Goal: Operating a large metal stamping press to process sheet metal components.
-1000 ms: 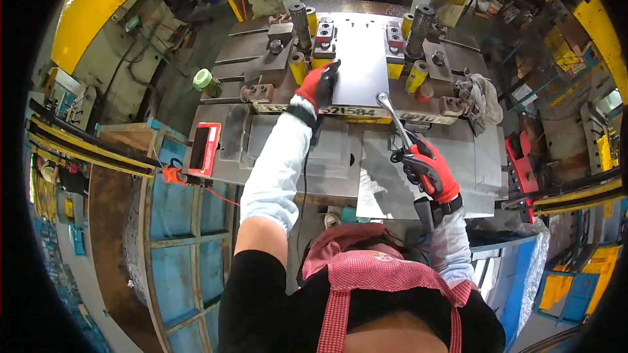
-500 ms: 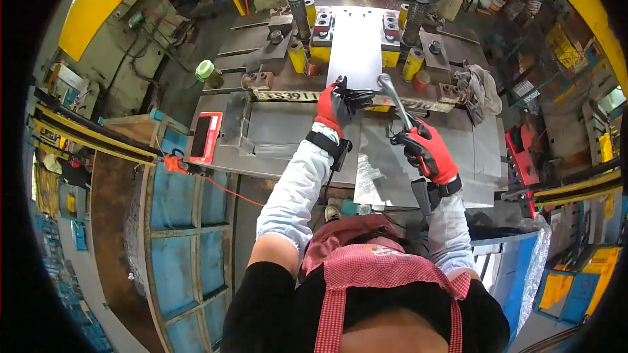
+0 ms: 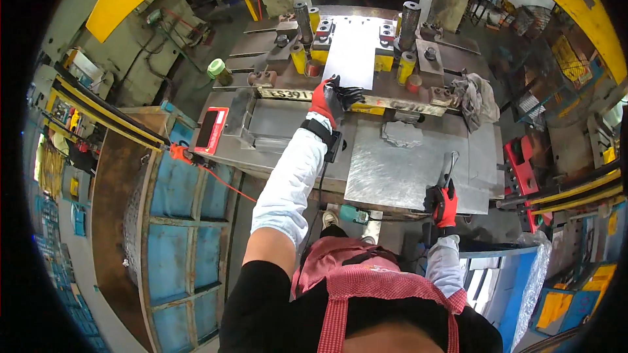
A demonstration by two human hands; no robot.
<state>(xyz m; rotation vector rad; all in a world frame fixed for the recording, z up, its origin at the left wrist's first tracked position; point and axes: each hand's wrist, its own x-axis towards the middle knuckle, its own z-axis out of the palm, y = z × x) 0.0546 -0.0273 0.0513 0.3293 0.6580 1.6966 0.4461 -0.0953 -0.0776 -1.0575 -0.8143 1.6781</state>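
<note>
A bright rectangular metal sheet (image 3: 348, 59) lies in the press die between the guide posts. My left hand (image 3: 333, 99), in a red and black glove, is at the sheet's near edge, fingers stretched to the right; whether they touch the sheet I cannot tell. My right hand (image 3: 445, 206), gloved alike, is closed around a long, shiny metal hand tool (image 3: 451, 165) with a rounded head. That tool points away from me, over the right part of a large flat metal plate (image 3: 399, 173). Some irregular thin grey pieces (image 3: 401, 134) lie at this plate's far side.
Left of my arm, more metal sheets (image 3: 278, 121) sit beside a raised metal guide, near a red-framed dark panel (image 3: 210, 131). A grey rag (image 3: 476, 101) hangs over the right of the die. A green-capped bottle (image 3: 219, 70) stands at the left. Yellow-striped bars flank both sides.
My right hand has drawn back toward me and to the right with the tool, away from the sheet's near edge. The grey pieces on the plate now show. My left hand stays at the sheet's edge.
</note>
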